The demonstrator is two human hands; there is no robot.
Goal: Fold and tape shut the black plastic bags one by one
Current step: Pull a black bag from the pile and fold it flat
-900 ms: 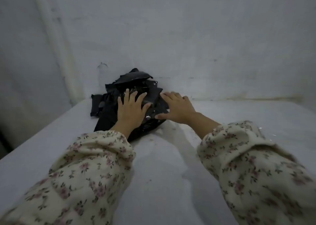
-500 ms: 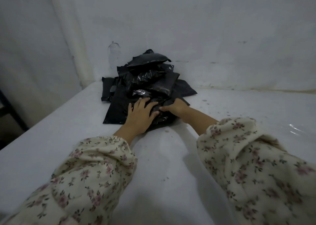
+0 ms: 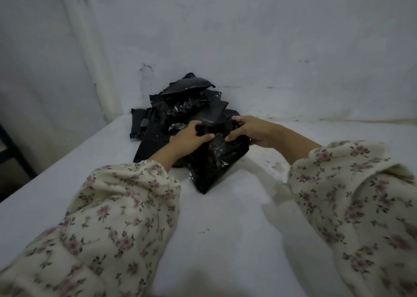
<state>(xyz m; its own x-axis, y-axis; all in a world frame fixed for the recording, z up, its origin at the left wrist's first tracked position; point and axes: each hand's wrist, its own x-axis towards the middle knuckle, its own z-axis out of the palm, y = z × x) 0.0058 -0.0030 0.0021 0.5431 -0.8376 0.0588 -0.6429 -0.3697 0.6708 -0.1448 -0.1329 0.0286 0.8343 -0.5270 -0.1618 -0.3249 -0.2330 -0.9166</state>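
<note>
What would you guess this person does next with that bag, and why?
Probably pull the black bag nearer, clear of the pile: the left hand and right hand both grip its far end, which lies against the other bags.

Dim, soft, grainy; wide-angle bending at edges

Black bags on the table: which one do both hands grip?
The glossy bag nearest the person, in front of the pile; left hand and right hand grip its far edge.
</note>
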